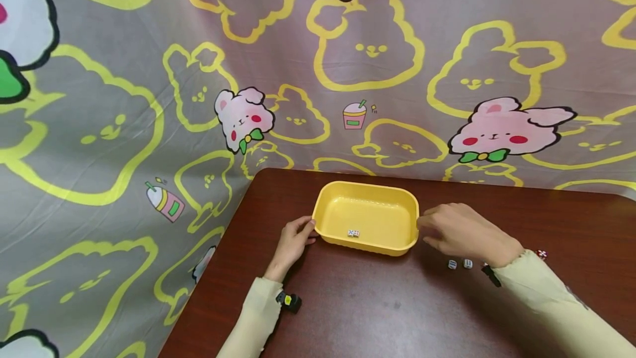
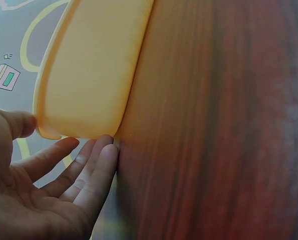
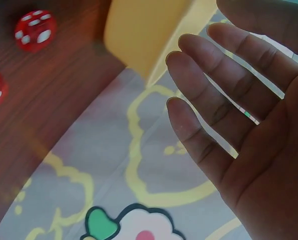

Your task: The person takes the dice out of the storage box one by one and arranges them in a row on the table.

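A yellow rectangular tray (image 1: pixel 370 211) lies on the dark wooden table, with two small white dice (image 1: pixel 353 233) inside near its front wall. At its left end my left hand (image 1: pixel 294 241) touches it. In the left wrist view the thumb (image 2: pixel 24 124) meets the rim, and the fairly straight fingers (image 2: pixel 91 175) reach to the wall's lower edge. My right hand (image 1: pixel 459 232) is at the tray's right end, overlapping the rim in the head view. The right wrist view has its fingers (image 3: pixel 194 90) spread and extended, holding nothing.
Two white dice (image 1: pixel 460 264) lie on the table (image 1: pixel 358 303) below my right hand. Red dice (image 1: pixel 541 254) with white spots sit behind the right wrist; a red die (image 3: pixel 36 31) shows closer in the right wrist view. A patterned cloth (image 1: pixel 372 142) hangs behind the table.
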`<state>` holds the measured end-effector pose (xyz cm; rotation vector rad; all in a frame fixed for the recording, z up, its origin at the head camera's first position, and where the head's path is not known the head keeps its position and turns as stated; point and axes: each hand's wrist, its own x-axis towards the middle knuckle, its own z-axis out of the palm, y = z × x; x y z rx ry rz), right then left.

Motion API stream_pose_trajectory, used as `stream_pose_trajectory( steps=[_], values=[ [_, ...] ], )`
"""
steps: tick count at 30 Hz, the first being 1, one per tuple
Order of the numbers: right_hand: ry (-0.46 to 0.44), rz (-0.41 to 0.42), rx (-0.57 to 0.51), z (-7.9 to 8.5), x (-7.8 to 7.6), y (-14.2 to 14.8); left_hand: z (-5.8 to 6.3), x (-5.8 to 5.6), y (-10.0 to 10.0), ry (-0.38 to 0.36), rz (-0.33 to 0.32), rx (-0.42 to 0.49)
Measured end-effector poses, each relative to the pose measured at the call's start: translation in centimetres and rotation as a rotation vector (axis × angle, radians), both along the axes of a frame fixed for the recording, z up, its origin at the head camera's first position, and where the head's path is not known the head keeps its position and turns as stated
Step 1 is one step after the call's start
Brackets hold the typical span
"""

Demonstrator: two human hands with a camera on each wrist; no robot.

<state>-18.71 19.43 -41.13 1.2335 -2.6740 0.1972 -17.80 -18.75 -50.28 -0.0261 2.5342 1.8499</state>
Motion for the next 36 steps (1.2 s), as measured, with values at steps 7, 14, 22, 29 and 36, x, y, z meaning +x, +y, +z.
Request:
stream_pose_trajectory(
  steps=[7, 14, 22, 29, 36],
  values=[
    [0.049, 0.036, 0.026, 0.8, -0.4, -2.3, -0.4, -0.1, -0.2, -0.001, 0.017, 0.009],
    [0.019, 0.064, 0.069, 1.3, -0.7, -4.3, -0.2, -0.1, -0.1, 0.001, 0.016, -0.002],
    [-0.017, 0.123, 0.073, 1.1, -0.8, -6.5, -0.4, -0.1, -0.2, -0.009, 0.019, 0.008],
    [-0.030, 0.138, 0.087, 1.7, -1.3, -8.4, -0.6, -0.2, -0.3, -0.003, 0.016, 0.012],
    [-0.058, 0.147, 0.094, 2.0, -1.7, -10.1, -0.5, -0.2, -0.2, -0.010, 0.015, 0.003]
  ],
)
